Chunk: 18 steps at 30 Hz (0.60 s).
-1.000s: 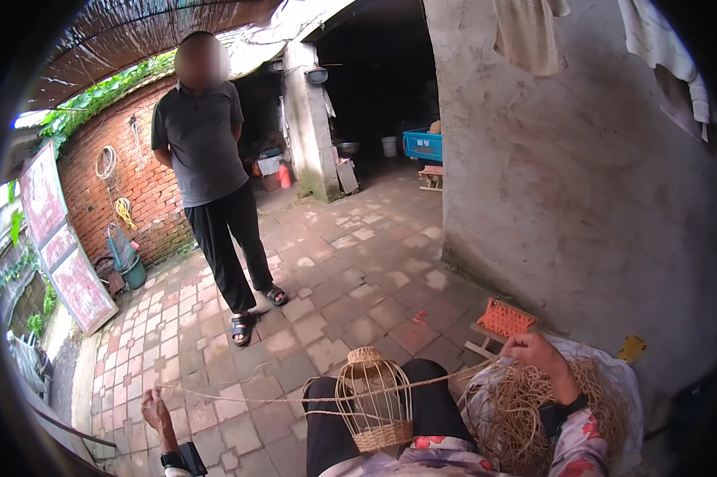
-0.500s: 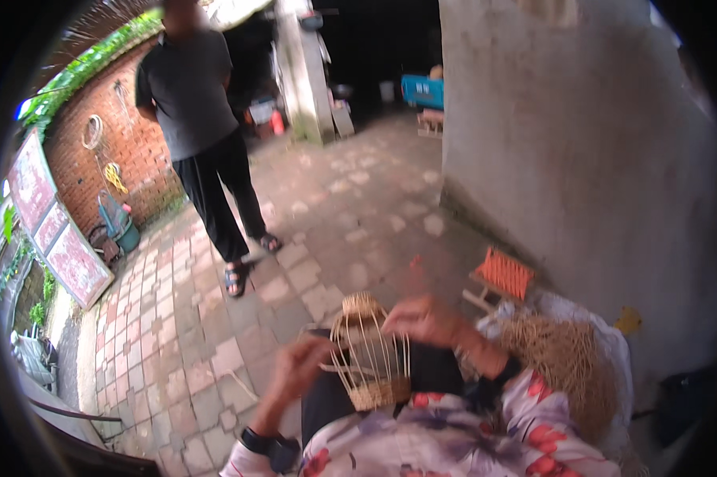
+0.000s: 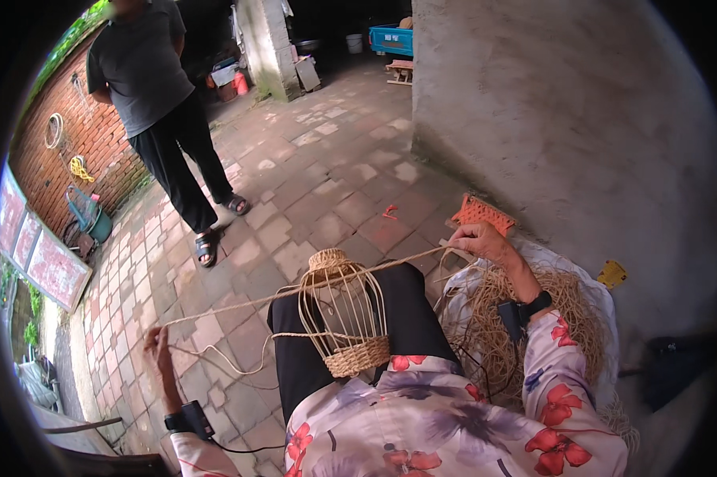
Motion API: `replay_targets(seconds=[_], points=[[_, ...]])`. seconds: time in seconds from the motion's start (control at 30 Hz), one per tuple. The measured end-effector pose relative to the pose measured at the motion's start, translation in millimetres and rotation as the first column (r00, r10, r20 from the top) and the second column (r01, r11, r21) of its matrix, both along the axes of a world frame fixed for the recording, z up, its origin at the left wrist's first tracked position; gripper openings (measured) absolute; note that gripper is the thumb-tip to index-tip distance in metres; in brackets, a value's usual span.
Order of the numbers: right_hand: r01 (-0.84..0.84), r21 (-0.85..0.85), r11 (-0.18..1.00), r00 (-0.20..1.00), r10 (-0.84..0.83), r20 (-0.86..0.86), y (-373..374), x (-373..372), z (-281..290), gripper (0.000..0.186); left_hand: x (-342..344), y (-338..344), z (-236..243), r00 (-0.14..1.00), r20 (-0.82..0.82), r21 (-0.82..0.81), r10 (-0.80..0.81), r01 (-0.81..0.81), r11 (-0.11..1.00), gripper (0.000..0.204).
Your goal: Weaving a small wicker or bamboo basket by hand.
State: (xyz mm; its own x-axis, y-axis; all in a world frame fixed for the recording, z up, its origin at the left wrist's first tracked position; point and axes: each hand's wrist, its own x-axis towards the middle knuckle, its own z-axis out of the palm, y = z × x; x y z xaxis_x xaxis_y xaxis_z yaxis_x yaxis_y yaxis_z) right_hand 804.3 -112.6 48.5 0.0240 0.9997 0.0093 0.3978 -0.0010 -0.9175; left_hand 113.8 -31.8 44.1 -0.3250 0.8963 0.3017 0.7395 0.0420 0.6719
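Note:
A wicker basket frame (image 3: 357,358) lies tilted across my lap. Its woven band nearest me and its small woven far end (image 3: 327,258) are joined by bare curved ribs. Far out to the left, my left hand (image 3: 160,350) is closed on a tan straw cord (image 3: 239,304). The cord runs taut over the far part of the frame to my right hand (image 3: 487,242), whose fingers pinch its other end. A second, slack strand loops from near my left hand to the frame's ribs.
A white sack (image 3: 605,298) holding a heap of tan cord (image 3: 525,318) sits at my right, beside an orange-topped stool (image 3: 483,213) and a concrete wall (image 3: 565,119). A person (image 3: 148,87) stands on the paving ahead to the left. A red scrap (image 3: 389,211) lies on the paving.
My hands have moved from close beside the frame to wide apart, left hand leftward, right hand right and up. The cord is now stretched between them. The whole view has shifted.

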Motion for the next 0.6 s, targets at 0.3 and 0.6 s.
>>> replay_targets(seconds=[0.3,0.6], points=[[-0.048,-0.081,0.996,0.95,0.07,0.303,-26.8,24.7,5.9,0.021,-102.0,7.5,-11.7,0.896,-0.327,0.064,0.301,-0.297,0.953,0.026],[-0.266,0.384,0.884,0.952,0.178,0.249,6.6,-165.7,30.0,0.011,222.7,-27.7,53.1,0.789,-0.081,0.366,-0.609,0.592,0.718,0.027]])
